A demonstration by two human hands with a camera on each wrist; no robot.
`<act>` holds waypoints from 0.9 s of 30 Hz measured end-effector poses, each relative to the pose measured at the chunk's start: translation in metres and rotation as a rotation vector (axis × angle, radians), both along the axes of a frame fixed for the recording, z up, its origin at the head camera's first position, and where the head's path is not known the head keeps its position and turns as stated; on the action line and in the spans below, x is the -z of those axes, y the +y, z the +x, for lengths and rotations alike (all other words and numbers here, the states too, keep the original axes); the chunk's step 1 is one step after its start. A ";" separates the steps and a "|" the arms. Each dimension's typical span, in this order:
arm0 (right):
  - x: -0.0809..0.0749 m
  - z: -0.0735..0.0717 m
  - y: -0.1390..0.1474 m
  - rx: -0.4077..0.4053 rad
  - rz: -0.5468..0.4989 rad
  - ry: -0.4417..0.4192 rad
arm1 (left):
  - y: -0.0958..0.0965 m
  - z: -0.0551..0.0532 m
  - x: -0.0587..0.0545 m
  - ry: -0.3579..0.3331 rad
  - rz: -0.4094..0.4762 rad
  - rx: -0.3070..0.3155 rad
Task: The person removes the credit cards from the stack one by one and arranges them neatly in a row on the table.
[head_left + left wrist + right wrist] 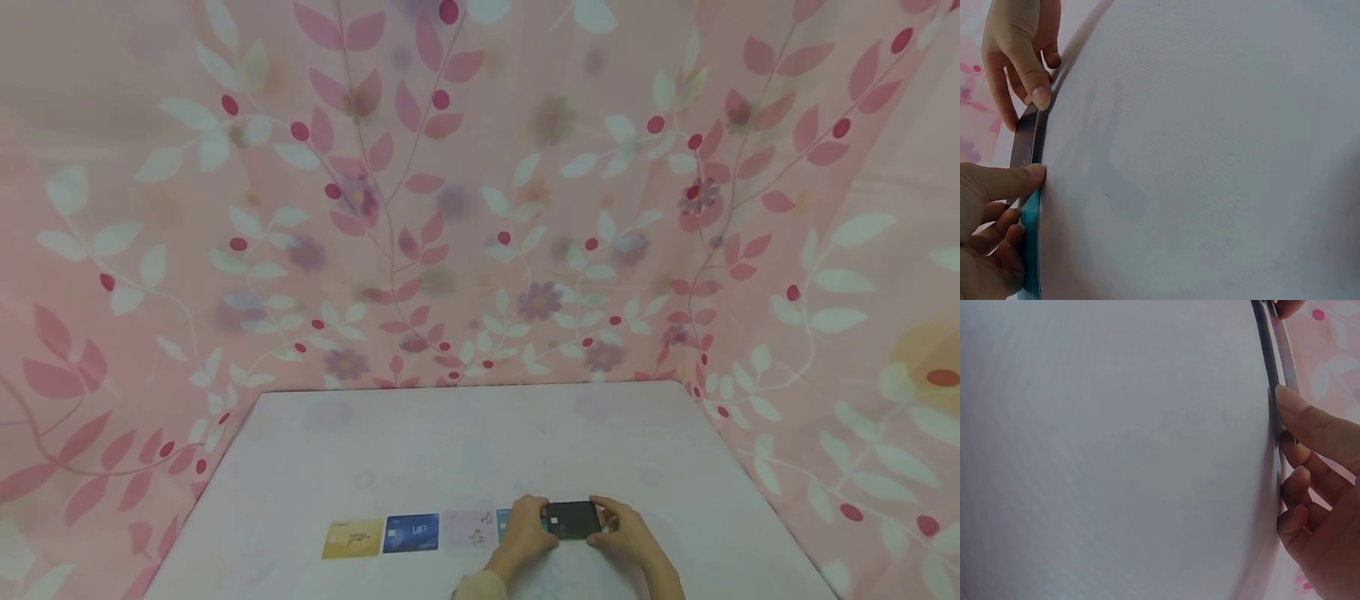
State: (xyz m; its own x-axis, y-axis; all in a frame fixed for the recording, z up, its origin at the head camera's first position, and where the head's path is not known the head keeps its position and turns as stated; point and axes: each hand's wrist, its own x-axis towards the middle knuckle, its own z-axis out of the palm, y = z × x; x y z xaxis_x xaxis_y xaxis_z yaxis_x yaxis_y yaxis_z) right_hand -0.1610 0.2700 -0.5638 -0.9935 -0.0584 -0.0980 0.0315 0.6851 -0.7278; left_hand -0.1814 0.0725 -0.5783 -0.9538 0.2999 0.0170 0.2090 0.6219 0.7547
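A black card (573,521) with a small pale chip lies at the right end of a row of cards. My left hand (525,535) pinches its left end, thumb at the near edge and fingers at the far edge. At the other end, my right hand (630,540) pinches it the same way. A teal card (1030,244) sits beneath my left hand, mostly hidden in the head view. In the right wrist view, the thumb and index finger of my right hand (1329,506) meet the card's end, its other fingers curled near the tabletop.
Left of the hands, a pale floral card (470,527), a blue VIP card (411,532) and a gold card (351,538) lie side by side. They rest on a whitish table (450,442), with pink leaf-patterned cloth (465,208) hanging behind and at both sides.
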 end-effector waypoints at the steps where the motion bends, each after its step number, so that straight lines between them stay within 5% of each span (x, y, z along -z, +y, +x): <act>1: 0.000 0.000 0.001 -0.010 -0.006 0.006 | 0.000 0.000 -0.001 0.001 -0.012 0.002; 9: 0.001 -0.005 0.003 -0.014 0.007 -0.010 | 0.002 -0.001 0.001 0.024 -0.046 -0.022; 18: -0.001 -0.005 0.004 -0.010 -0.002 -0.072 | 0.000 -0.004 0.002 -0.055 -0.015 -0.023; 27: 0.000 -0.005 0.007 -0.036 -0.025 -0.069 | -0.003 -0.002 0.001 -0.019 0.013 0.009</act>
